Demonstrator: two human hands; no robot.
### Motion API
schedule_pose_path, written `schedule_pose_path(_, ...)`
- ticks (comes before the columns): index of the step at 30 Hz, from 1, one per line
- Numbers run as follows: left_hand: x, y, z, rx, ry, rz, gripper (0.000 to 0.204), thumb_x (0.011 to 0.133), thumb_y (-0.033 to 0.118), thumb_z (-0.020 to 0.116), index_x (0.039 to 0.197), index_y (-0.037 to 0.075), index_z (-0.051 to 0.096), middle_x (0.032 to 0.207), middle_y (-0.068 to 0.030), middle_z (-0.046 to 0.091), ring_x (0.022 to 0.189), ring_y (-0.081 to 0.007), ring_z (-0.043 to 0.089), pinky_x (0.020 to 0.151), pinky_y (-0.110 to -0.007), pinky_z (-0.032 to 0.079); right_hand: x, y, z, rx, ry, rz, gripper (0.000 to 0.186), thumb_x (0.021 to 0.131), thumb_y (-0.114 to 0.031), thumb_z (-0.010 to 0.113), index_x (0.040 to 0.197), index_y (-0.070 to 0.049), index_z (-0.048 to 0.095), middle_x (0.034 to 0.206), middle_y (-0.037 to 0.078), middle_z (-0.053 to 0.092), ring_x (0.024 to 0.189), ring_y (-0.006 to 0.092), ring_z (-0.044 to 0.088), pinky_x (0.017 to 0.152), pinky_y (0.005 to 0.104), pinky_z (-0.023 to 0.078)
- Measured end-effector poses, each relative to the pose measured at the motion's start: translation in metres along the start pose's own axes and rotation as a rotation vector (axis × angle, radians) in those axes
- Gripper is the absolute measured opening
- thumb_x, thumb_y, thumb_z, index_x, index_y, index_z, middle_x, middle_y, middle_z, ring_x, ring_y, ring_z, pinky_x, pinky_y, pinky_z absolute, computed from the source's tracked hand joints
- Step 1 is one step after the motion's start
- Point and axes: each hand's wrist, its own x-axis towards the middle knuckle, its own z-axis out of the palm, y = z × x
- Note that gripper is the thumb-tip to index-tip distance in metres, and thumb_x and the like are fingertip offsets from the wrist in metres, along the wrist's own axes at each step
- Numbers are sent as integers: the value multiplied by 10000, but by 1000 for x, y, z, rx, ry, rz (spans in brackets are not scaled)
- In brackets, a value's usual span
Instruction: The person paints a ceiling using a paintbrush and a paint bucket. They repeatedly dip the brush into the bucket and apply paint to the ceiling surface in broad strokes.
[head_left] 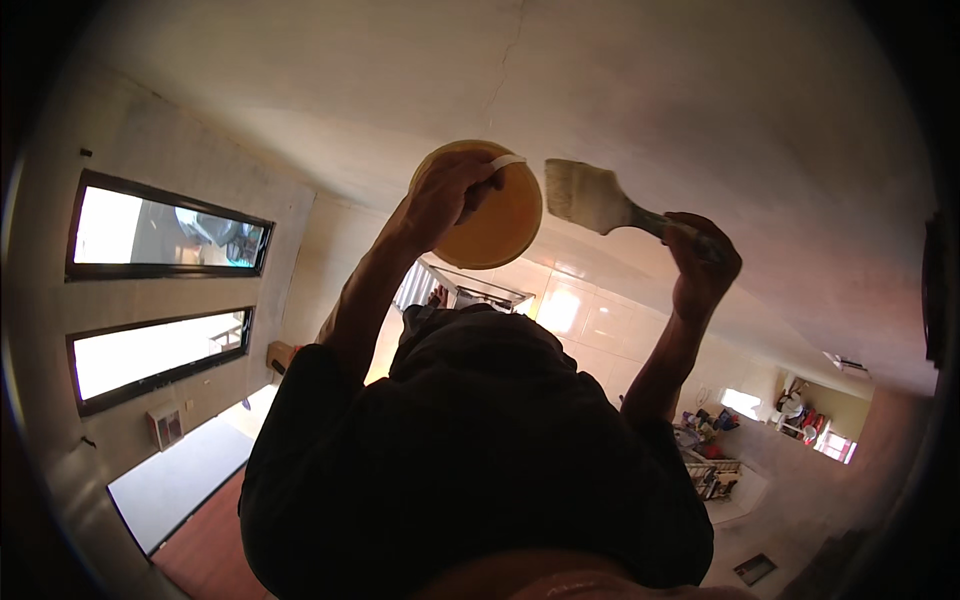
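My left hand (448,200) is closed on the handle of a round yellow bucket (500,235), and a bit of white handle (508,160) sticks out past the fingers. The bucket hangs in front of me below the hand; how much it holds I cannot make out. In my right hand (702,258) is a wide paintbrush (590,195), gripped by its dark handle. Its pale bristles point left, toward the bucket's rim, with a small gap between them. Just beyond both stretches a pale wall (640,90) with a thin crack running down it.
A metal stand (480,292), perhaps a ladder, shows below the bucket above a glossy tiled floor (600,318). Two dark-framed windows (170,228) and a doorway with a reddish-brown panel (215,530) are at the left. A rack with household goods (712,475) stands low on the right.
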Motion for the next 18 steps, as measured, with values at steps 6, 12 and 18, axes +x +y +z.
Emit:
schedule_pose_path(6,1,3,-2,39,-11,23,267,968,240,465,853,57,622,617,53,427,501,-25,324,449,-203,248,3,13,79,-161,-344,-28,176,739,-105,780,892,-32,733,808,100,725,725,198,711,699,306,552)
schedule_pose_path(12,6,13,8,-7,-53,-81,250,971,220,457,889,36,604,624,50,425,508,-22,334,452,-198,256,8,47,127,-545,-621,-254,227,759,-250,730,886,-62,717,687,149,655,662,331,649,647,399,513)
schedule_pose_path(18,11,12,9,-6,-75,-122,237,971,203,445,893,26,583,585,54,399,463,-23,297,419,-202,214,2,75,145,-556,-706,-172,167,749,-220,681,794,-60,684,652,168,636,672,355,652,673,452,519)
